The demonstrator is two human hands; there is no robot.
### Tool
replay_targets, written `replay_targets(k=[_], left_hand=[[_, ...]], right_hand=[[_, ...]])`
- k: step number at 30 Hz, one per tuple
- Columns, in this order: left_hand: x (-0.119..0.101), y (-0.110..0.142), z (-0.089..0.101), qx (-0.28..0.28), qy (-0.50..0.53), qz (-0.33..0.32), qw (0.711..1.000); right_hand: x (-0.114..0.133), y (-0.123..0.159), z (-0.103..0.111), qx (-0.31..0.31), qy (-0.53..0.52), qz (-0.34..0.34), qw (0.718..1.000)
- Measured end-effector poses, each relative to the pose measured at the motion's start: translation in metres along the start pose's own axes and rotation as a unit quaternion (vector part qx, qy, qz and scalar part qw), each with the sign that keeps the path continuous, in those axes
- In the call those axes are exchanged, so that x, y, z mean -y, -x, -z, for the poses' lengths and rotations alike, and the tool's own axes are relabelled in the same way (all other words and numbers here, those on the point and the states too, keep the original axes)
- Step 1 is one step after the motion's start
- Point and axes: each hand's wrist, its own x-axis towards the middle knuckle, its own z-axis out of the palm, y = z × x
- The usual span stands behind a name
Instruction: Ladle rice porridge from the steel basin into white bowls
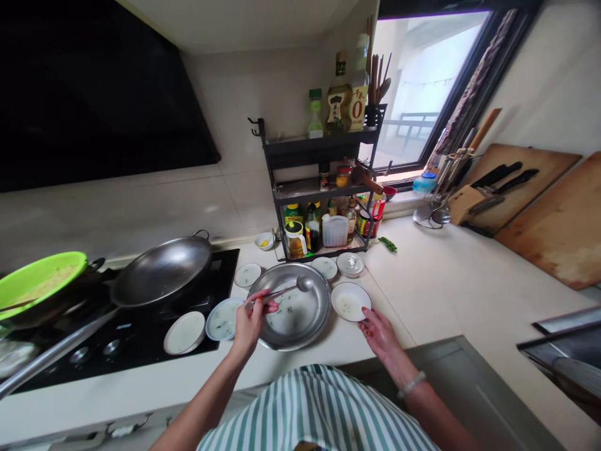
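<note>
My left hand (256,311) is closed round the handle of a metal spoon (304,284), its bowl end over the far part of a wide steel basin (323,313). Pale liquid with green bits lies in the basin. With thumb and fingers, my right hand (378,331) grips the rim of a white bowl (357,293) just right of the basin. A little pale food with bits shows in that bowl. Around the basin stand a blue-rimmed bowl (211,327) with milky liquid and green bits, a small bowl (247,275), and others like it at the back.
A wok (164,269) sits on the black stove (141,338) at left, its long handle reaching towards me. Near it are a green colander (44,266) and a white bowl (184,332). Behind the basin stands a black seasoning rack (323,194). Knives in a block (474,203) are at right.
</note>
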Motion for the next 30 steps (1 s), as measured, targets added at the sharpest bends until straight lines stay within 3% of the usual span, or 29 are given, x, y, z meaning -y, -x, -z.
replay_targets(k=[5,9,13,19,30], left_hand=[[0.028,-0.006,0.028,-0.006,-0.149,-0.032,0.988],[0.038,0.000,0.033,0.016,-0.218,-0.078,0.973],[0.044,0.002,0.023,0.019,-0.153,-0.040,0.987],[0.052,-0.006,0.012,-0.073,-0.001,0.087,0.994],[0.033,-0.008,0.012,-0.107,0.049,0.104,0.988]], right_hand=[[0.001,-0.001,0.001,-0.004,-0.005,-0.001,1.000],[0.000,-0.003,0.002,-0.001,0.005,0.003,1.000],[-0.002,-0.005,0.003,0.000,0.017,0.013,1.000],[-0.001,-0.006,0.005,-0.005,0.036,0.022,0.999],[-0.002,-0.003,0.006,-0.005,0.031,0.024,0.999]])
